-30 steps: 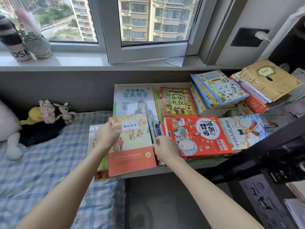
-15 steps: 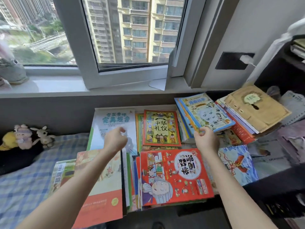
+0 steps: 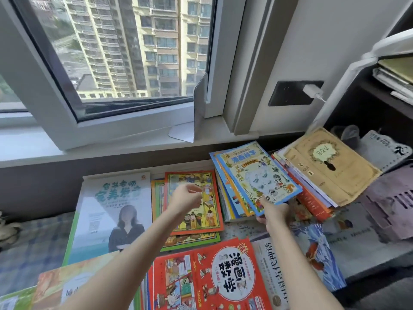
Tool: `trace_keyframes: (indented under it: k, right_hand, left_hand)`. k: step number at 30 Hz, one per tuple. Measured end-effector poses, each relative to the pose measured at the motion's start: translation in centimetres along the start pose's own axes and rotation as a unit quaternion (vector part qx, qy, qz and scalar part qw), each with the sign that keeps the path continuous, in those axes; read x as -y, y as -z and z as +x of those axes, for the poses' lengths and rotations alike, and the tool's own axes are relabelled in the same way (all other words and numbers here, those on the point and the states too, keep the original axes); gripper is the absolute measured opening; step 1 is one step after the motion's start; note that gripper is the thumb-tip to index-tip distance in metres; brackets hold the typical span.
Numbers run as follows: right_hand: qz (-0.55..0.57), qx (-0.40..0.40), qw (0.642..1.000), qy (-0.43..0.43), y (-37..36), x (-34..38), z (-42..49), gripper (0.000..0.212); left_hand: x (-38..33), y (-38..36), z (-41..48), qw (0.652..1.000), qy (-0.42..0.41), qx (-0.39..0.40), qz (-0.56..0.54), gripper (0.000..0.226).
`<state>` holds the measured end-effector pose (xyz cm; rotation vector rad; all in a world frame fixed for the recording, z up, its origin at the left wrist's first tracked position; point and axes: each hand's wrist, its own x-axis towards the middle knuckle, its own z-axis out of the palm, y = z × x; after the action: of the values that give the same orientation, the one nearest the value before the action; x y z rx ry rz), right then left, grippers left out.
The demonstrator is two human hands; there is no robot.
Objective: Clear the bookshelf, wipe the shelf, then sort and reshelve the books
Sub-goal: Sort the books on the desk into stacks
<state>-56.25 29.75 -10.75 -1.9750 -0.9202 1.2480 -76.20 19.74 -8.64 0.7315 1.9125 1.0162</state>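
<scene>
Books lie spread in flat piles on a low ledge (image 3: 185,168) under the window sill (image 3: 111,140). The right hand (image 3: 271,212) grips the near corner of a blue-edged picture book (image 3: 259,175), thumb on the cover and fingers curled beneath. That book tops a slanted pile at the back right of the ledge.

The left hand (image 3: 185,199) hangs above an orange-framed book (image 3: 201,218) in the middle of the ledge. It is blurred, so I cannot be sure, but its fingers look loosely bent and seem to hold nothing.

A white book (image 3: 111,209) with a portrait on its cover lies flat just left of the orange-framed one. A red comic book (image 3: 212,278) lies nearest the camera, between the two forearms. A wave-cover book (image 3: 317,253) lies to the right of the right forearm. A tan book (image 3: 328,168) tops another slanted pile, touching the right side of the picture book's pile.

At the far right stands a dark shelf unit (image 3: 366,108) with papers (image 3: 395,79) stacked on an upper shelf. On the wall beside it is a black socket (image 3: 290,92) with a white charger (image 3: 312,91) plugged in. A checked blanket (image 3: 33,242) covers the bed at the left.
</scene>
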Motion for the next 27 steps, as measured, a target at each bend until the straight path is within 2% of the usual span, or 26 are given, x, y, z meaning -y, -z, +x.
trace_keyframes:
  k: [4,6,8,10,12,15,19,22,24,27]
  right_hand:
    - [0.017,0.003,1.000,-0.022,1.2,0.4,0.4,0.022]
    - [0.082,0.025,0.995,-0.044,2.3,1.2,-0.1,0.014]
    - [0.154,0.055,0.985,-0.062,3.0,2.1,-1.8,0.014]
    - [0.186,0.093,0.977,-0.039,3.1,2.2,-4.6,0.012]
    - [0.180,0.117,0.977,0.000,2.7,1.3,-7.3,0.006]
    - [0.165,0.147,0.974,0.044,1.5,-0.3,-10.6,0.006]
    - [0.116,0.212,0.967,0.078,0.3,-1.4,-12.5,0.015]
    - [0.175,0.190,0.965,0.039,0.8,-0.7,-11.1,0.025]
    - [0.174,0.150,0.973,0.029,1.7,0.2,-9.7,0.029]
    - [0.123,0.182,0.974,0.051,2.2,0.5,-9.4,0.026]
  left_hand:
    - [-0.5,-2.2,1.1,0.996,0.034,0.046,-0.065,0.028]
    - [-0.6,-2.5,1.6,0.993,0.048,0.049,-0.097,0.026]
    - [-0.8,-2.6,1.6,0.986,0.059,0.071,-0.142,0.036]
    - [-1.2,-2.7,1.4,0.966,0.063,0.124,-0.217,0.042]
    - [-1.5,-2.9,0.8,0.945,0.063,0.161,-0.278,0.039]
    - [-1.1,-2.8,0.7,0.933,0.097,0.107,-0.331,0.031]
    - [0.6,-0.7,0.8,0.923,0.133,0.060,-0.357,0.032]
    - [1.6,2.2,0.6,0.935,0.094,0.055,-0.337,0.029]
    - [2.0,4.3,0.3,0.945,0.074,0.069,-0.310,0.031]
    - [2.3,6.6,-0.6,0.948,0.056,0.112,-0.293,0.035]
